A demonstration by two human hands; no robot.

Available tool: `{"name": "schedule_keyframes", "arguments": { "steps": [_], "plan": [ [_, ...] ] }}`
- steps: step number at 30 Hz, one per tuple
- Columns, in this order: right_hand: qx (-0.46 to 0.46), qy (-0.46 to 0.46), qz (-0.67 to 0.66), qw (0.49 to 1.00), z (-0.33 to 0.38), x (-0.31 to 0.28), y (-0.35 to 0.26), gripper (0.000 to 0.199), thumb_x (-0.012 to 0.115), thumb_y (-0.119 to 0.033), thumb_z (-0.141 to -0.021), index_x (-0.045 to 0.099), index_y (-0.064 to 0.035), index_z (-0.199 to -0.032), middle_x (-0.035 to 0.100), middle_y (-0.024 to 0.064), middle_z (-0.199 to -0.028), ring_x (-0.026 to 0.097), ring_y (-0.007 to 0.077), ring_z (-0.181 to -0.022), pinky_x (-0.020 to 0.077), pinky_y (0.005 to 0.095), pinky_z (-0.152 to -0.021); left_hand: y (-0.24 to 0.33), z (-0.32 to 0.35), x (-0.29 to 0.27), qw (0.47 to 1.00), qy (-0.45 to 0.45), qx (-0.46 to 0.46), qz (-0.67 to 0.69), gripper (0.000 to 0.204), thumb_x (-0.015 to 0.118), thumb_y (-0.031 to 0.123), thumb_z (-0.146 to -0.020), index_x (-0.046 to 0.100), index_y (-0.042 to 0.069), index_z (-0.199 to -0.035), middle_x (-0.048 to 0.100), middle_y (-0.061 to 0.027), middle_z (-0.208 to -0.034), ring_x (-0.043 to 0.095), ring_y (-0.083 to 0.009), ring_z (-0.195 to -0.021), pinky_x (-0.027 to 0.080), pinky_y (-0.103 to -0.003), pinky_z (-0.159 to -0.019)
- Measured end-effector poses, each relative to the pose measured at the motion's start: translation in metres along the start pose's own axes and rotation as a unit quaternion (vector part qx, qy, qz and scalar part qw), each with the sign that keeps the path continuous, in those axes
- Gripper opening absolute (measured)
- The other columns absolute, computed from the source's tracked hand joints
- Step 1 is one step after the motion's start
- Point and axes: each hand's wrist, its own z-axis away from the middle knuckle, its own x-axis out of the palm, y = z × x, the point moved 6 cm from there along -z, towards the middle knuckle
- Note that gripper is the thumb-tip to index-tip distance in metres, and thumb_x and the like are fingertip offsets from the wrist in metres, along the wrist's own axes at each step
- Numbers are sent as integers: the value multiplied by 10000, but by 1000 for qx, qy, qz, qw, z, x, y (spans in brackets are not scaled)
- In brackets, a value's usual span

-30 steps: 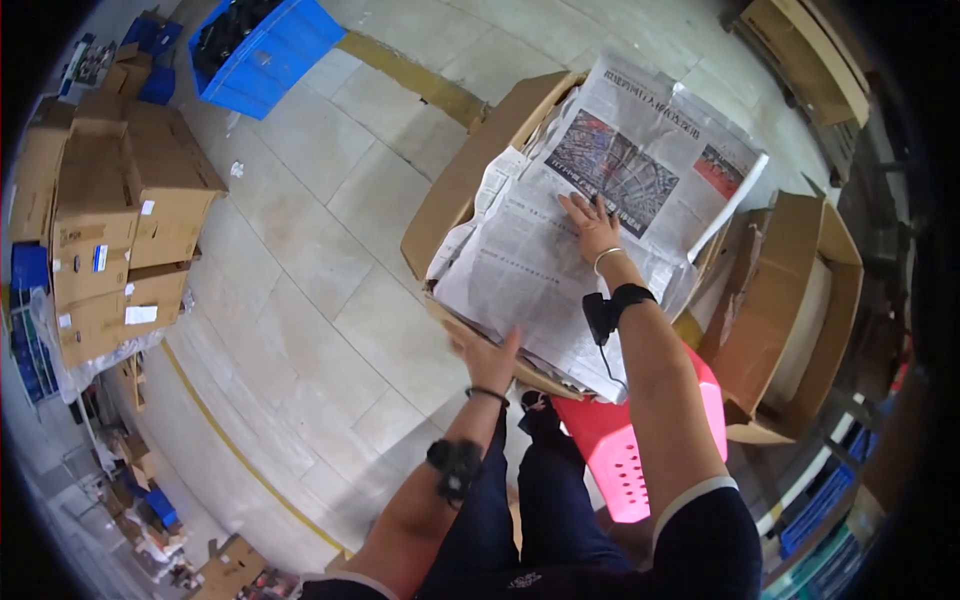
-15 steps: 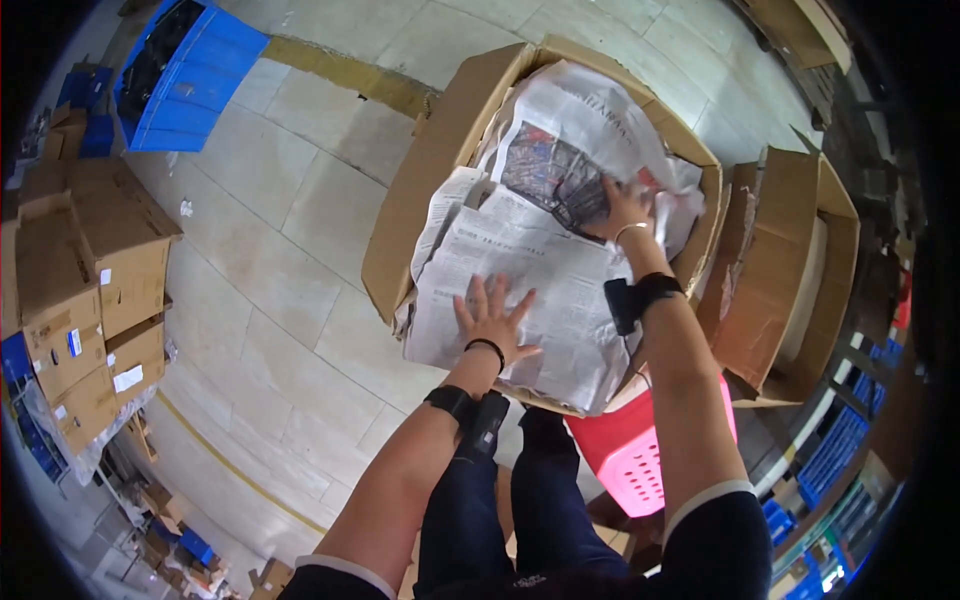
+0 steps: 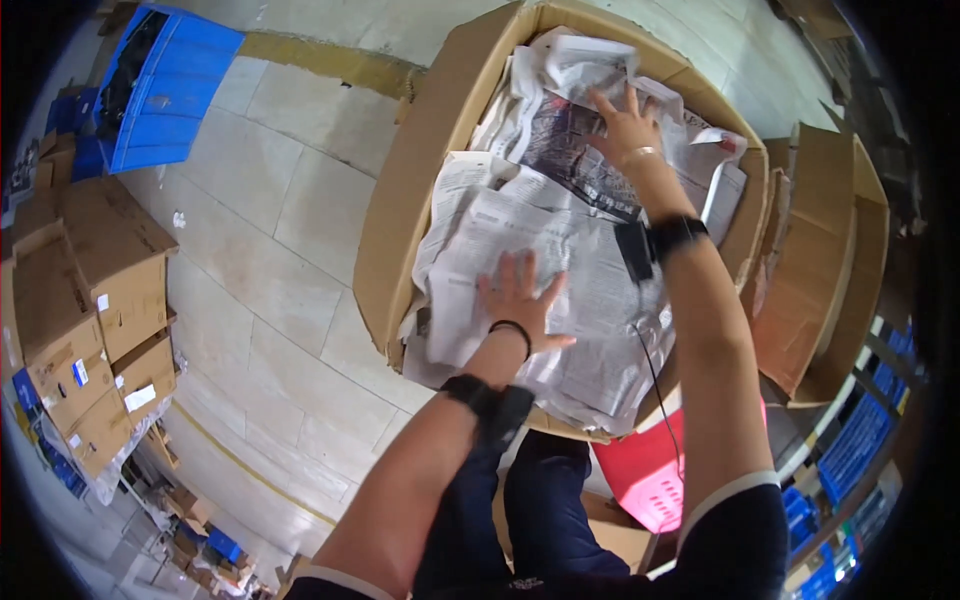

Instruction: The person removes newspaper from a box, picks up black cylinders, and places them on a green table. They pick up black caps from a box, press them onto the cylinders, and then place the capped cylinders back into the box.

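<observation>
A large open cardboard box [image 3: 400,210] stands in front of me, its top covered with crumpled sheets of newspaper [image 3: 500,225]. My left hand [image 3: 522,303] lies on the near part of the paper, fingers spread and palm down. Farther off, my right hand [image 3: 628,130] rests on the newspaper beside its dark printed picture, the fingers apart. Neither hand grips anything. Whatever lies beneath the sheets is hidden. Both wrists carry black strapped devices, and a thin cable hangs by the right forearm.
Right of the box stands another open cardboard box [image 3: 810,260]. A pink perforated basket [image 3: 650,480] sits under the near right corner. Stacked cartons [image 3: 120,270] are at the left, with a blue bin [image 3: 180,90] beyond them. Pale floor tiles [image 3: 290,200] run between.
My right hand has slid farther away across the newspaper, and the far sheets are now more folded and pushed down inside the box. My left hand has moved slightly right and away.
</observation>
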Motion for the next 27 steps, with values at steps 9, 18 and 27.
{"name": "schedule_keyframes", "arguments": {
  "steps": [9, 18, 27],
  "plan": [
    [-28, -295, -21, 955, 232, 31, 35, 1276, 832, -502, -548, -22, -332, -1481, -25, 246, -1523, 196, 525, -1333, 304, 610, -1011, -92, 12, -20, 992, 75, -100, -4, 1195, 845, 503, -503, 136, 410, -1460, -127, -113, -1546, -98, -449, -1392, 170, -605, -1071],
    [-102, -110, -74, 986, 335, -76, 24, 849, 735, -364, -716, 293, -217, -1426, 205, 236, -1468, 380, 463, -1238, 398, 479, -980, -6, 197, -57, 912, 380, 1, 156, 642, 679, 212, -702, 476, 105, -1301, 370, -217, -1346, 324, -435, -1259, 339, -541, -968],
    [-491, -521, 78, 694, 637, -38, 18, 306, 634, -262, -742, 686, -22, -924, 674, 180, -912, 651, 344, -877, 523, 432, -763, 112, 493, 190, 961, 58, -31, 269, 423, 679, 463, -763, 646, 48, -840, 646, -175, -842, 622, -350, -824, 484, -447, -699]
  ]
}}
